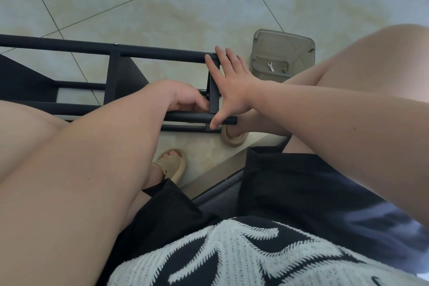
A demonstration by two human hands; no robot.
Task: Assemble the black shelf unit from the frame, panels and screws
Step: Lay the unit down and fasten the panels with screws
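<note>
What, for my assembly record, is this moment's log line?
frame: lying on its side | left hand: curled at lower end joint, grasp hidden | right hand: open, pressing frame end | wrench: in clear container

The person wears a black top (232,251) of towel-like knit, crossed by broad white ribbed shapes whose edges are toothed in fine zigzags. A small white curved mark (377,282) shows on the dark cloth at the lower right edge. Below come loose black cloth shorts (290,181) with wide, plain hems, matte, with a bluish sheen on the person's right side. The legs under the hems are bare. On the feet are thick tan foam slide sandals (180,169), open-toed, with rounded chunky soles; the farther sandal (232,140) is partly hidden. A thin dark cord anklet (161,168) circles the ankle above the nearer one. The left hand (185,100), the right hand (232,83) and both forearms are bare.
</note>
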